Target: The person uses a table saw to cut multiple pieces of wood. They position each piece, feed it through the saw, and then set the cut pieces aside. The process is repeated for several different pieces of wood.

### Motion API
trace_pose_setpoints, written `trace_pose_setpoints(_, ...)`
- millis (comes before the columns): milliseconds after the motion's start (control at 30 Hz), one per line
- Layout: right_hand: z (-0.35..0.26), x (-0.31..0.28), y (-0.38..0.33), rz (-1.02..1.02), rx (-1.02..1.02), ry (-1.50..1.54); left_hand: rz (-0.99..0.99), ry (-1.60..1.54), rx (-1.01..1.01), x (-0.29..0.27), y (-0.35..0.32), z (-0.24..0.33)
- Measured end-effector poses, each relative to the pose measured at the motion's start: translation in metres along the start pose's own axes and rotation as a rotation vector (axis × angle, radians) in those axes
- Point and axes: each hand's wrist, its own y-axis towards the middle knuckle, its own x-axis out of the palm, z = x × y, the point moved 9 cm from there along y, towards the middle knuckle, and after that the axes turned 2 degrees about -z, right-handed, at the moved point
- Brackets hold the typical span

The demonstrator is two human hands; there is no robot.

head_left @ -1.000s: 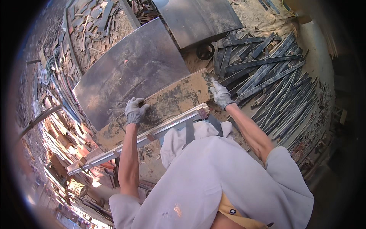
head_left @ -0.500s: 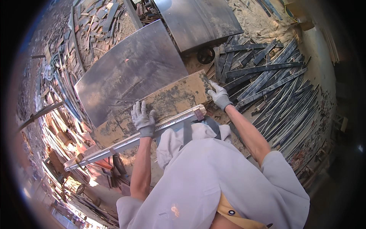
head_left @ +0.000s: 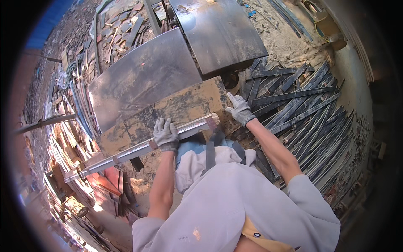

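Note:
A long brown board (head_left: 189, 101) with dark stains lies slantwise in front of me, beside a grey metal plate (head_left: 145, 73). My left hand (head_left: 166, 135), in a grey knitted glove, rests on the board's near edge with its fingers spread. Along that edge runs a pale straight rail (head_left: 126, 155) with a marked scale, close under my left palm. At the board's right end is my right hand (head_left: 240, 110), gloved too. Its thumb and forefinger are apart and close against the board's end; the other fingers are partly hidden.
A second metal plate (head_left: 222, 38) stands beyond the board, with a dark round wheel (head_left: 230, 79) under its corner. Many dark strips (head_left: 294, 101) lie piled at the right. Wood scraps (head_left: 121, 31) cover the ground at the far left, and reddish boards (head_left: 110, 180) lie at the near left.
The board and rail are closer to the far metal plate than before, and both hands have gone along with them. The whole view has also shifted slightly.

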Motion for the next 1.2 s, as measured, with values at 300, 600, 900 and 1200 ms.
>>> trace_pose_setpoints(300,-0.021,-0.018,0.146,0.106,-0.188,-0.303,0.026,-0.021,-0.029,0.015,0.135,-0.029)
trace_pose_setpoints(600,-0.06,-0.088,0.326,0.233,-0.296,-0.258,0.046,-0.026,-0.06,0.033,0.326,-0.057)
trace_pose_setpoints(900,-0.079,-0.127,0.439,0.232,-0.325,-0.231,0.037,-0.021,-0.047,0.045,0.446,-0.071)
trace_pose_setpoints(1200,-0.083,-0.152,0.492,0.16,-0.169,0.009,0.043,0.008,-0.065,0.045,0.501,-0.073)
